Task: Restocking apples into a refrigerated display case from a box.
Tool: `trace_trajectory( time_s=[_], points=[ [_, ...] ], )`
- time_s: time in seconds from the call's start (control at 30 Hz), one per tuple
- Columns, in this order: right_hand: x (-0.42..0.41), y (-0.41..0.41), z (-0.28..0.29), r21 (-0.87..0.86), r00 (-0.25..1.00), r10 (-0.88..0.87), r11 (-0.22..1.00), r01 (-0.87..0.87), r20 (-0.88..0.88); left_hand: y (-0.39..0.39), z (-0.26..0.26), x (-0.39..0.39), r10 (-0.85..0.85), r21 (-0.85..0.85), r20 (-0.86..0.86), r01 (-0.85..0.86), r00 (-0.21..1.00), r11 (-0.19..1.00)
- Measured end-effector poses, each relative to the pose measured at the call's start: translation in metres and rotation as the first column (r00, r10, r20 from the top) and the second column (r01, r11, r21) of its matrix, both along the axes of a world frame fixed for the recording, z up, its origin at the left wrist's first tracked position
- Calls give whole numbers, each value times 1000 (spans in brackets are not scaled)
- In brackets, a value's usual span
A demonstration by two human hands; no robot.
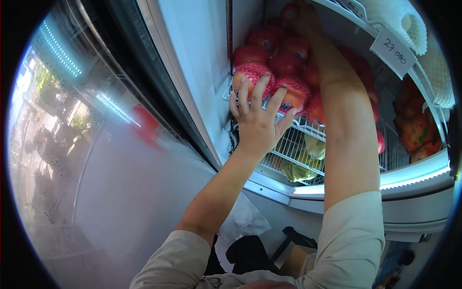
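Observation:
My left hand [258, 117] lies with spread fingers over the front of a pile of red apples in a glass-doored fridge. Its fingertips touch an apple in a pink foam net [252, 77] and reach towards a second netted apple [291, 94] bearing a sticker. My right arm stretches deep into the fridge, past the pile. At the dim back, my right hand [306, 16] is near a red apple [290, 11]; its fingers are too dark to make out. More red apples [263, 38] are stacked between the hands, on a white wire shelf [306, 128].
Left stands the fridge door's dark frame [155, 72]. A handwritten tag [393, 52] hangs from the upper rack, beside white foam nets [404, 23]. Orange-red fruit [418, 126] lies at right, bagged greens [297, 168] below. A lit front rim [415, 177] runs under my right arm.

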State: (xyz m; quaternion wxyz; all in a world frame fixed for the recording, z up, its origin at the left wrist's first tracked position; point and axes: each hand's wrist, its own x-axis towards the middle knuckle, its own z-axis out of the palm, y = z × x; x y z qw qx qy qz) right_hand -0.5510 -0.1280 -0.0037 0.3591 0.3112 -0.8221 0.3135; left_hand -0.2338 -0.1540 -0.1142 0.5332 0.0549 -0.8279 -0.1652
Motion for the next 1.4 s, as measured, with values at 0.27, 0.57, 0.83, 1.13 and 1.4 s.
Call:
trace_trajectory(
  time_s=[0.27, 0.57, 0.83, 1.13, 1.4],
  points=[
    [30, -2, 37, 416, 915, 306, 820, -394, 264, -13, -1, 5, 20, -37, 41, -18, 999, 999],
    [2, -14, 16, 221, 989, 33, 975, 0, -147, -7, 2, -1, 24, 2, 8, -24, 1000, 1000],
    [122, 38, 45, 393, 920, -12, 907, -155, 391, -3, 10, 8, 32, -57, 90, -27, 995, 998],
    [468, 295, -41, -228, 833, 292, 952, -205, 470, 5, 32, 35, 56, -74, 373, -31, 926, 997],
    [726, 506, -160, -119, 364, -186, 730, 673, 913, 132, 12, 198, -546, 181, 620, 575, 563, 798]
  ],
)
